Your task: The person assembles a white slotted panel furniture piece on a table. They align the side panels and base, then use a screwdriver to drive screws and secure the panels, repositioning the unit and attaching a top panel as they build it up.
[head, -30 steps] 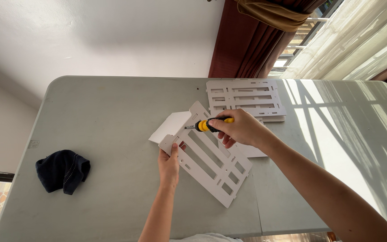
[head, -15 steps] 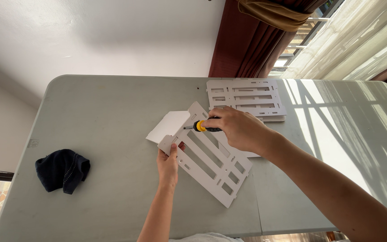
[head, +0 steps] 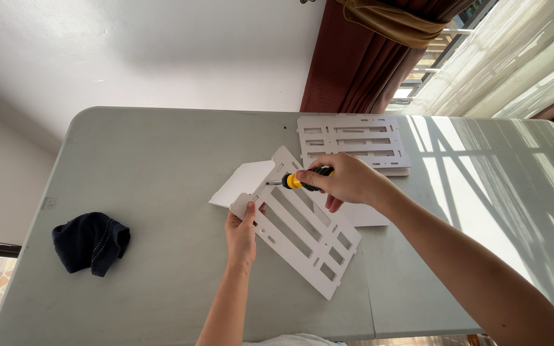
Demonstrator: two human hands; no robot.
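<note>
One grey table (head: 161,154) by a white wall (head: 129,51); left hand (head: 241,232) grips slotted white panel (head: 302,230), right hand (head: 344,181) clasps screwdriver (head: 299,180).

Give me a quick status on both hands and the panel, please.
Left hand grips slotted white panel at its left edge. Right hand holds yellow-black screwdriver, tip over panel. Second panel and dark cloth lie apart.

Head view, steeply down onto table (head: 161,166)
</note>
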